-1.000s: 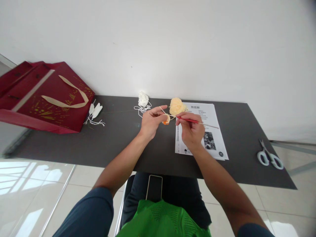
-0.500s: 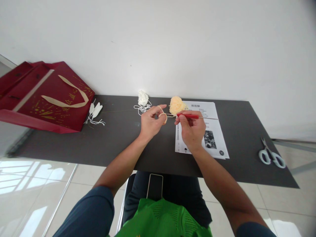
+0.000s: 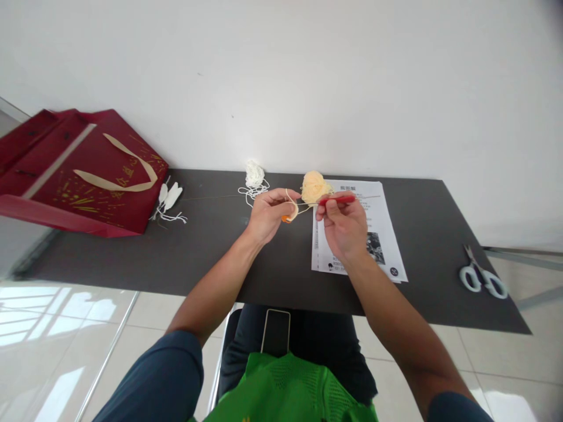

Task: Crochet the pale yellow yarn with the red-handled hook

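My right hand grips a crochet hook by its red handle, its thin metal shaft pointing left toward my other hand. Pale yellow yarn is looped over the fingers of my left hand, which is closed in a pinch on it. A small orange piece shows below the left fingertips; its kind is unclear. Just behind the hands sits the ball of pale yellow yarn, with a strand running to the loops. The hook's tip is too small to make out.
Printed sheets lie under my right hand. A white yarn bundle stands near the wall. To the left are a red gift bag and white pieces with loose threads. Scissors lie far right; a phone rests on my lap.
My right hand has tilted and raised the crochet hook slightly, with its shaft now reaching toward the left fingers. The left fingers have drawn closer together, and the orange piece has come into view.
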`<action>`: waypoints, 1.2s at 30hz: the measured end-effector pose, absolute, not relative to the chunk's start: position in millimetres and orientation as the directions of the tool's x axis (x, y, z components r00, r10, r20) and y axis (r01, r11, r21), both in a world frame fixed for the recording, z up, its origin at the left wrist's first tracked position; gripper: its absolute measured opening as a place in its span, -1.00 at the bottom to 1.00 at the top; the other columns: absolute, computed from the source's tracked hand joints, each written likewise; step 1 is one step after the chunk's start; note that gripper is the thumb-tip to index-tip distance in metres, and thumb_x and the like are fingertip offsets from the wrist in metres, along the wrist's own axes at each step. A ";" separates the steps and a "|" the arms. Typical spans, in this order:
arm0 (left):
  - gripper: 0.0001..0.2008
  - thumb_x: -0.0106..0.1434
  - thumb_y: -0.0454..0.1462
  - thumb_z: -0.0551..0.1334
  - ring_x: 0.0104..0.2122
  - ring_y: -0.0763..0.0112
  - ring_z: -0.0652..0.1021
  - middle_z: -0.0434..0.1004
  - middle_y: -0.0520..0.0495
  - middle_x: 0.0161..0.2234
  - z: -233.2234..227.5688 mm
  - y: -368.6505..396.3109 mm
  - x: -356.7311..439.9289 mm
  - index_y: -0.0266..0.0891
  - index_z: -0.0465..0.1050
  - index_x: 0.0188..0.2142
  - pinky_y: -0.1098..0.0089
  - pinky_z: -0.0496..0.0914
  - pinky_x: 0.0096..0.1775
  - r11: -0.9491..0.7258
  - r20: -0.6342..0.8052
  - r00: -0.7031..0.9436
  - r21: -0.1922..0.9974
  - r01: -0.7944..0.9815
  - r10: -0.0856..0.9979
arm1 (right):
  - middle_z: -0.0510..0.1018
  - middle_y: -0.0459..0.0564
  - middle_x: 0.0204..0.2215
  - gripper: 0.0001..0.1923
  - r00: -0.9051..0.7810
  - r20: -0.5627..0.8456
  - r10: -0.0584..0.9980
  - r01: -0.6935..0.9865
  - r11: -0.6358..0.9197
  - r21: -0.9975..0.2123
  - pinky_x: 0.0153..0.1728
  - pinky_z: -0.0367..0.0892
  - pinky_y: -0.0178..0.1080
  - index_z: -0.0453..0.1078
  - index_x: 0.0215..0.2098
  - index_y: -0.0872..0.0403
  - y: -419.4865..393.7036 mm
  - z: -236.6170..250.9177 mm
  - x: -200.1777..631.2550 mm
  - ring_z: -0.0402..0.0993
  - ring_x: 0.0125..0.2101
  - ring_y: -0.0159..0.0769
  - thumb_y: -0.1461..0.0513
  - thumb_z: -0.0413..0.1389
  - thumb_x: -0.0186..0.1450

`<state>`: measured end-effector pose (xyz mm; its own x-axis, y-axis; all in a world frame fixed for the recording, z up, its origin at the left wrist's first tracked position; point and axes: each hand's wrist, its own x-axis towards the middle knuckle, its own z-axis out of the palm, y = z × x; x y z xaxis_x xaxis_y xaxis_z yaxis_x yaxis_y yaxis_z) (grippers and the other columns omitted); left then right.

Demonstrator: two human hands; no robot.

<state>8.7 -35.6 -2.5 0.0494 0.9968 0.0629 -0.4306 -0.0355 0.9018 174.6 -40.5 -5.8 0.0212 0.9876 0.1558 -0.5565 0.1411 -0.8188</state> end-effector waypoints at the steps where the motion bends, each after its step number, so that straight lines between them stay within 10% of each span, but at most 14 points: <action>1: -0.82 -0.02 -0.36 0.44 -0.57 0.57 0.44 0.55 0.03 -0.52 -2.3 -36.1 9.7 -0.25 0.64 -0.34 0.49 0.31 -0.48 -0.035 0.064 0.049 0.894 -0.446 0.997 | 0.64 -0.19 -0.37 -0.77 0.008 0.116 0.993 -0.582 0.099 -0.807 -0.45 0.48 -0.40 0.44 -0.32 -0.01 -40.5 -6.6 173.4 0.51 -0.47 -0.51 0.17 0.40 0.19; 22: -0.59 0.03 -0.31 0.47 -0.48 0.58 0.47 0.55 0.10 -0.43 -9.2 -36.0 19.5 -0.17 0.64 -0.08 0.47 0.38 -0.37 -0.186 0.136 -0.176 0.932 -0.312 0.975 | 0.72 -0.17 -0.33 -0.81 0.107 0.058 0.993 -0.560 0.108 -0.822 -0.24 0.67 -0.35 0.50 -0.27 -0.01 -48.0 -17.7 153.4 0.66 -0.40 -0.46 0.14 0.37 0.23; 36: -0.59 0.01 -0.28 0.52 -0.39 0.53 0.53 0.60 0.03 -0.40 -4.1 -39.4 22.1 -0.21 0.64 -0.09 0.42 0.39 -0.24 -0.082 -0.007 -0.149 0.814 -0.575 0.989 | 0.74 -0.07 -0.10 -0.75 0.126 0.603 0.788 0.064 0.600 -0.797 0.00 0.64 0.00 0.65 -0.12 -0.19 -66.0 -25.0 154.5 0.71 -0.13 -0.17 0.27 0.31 0.27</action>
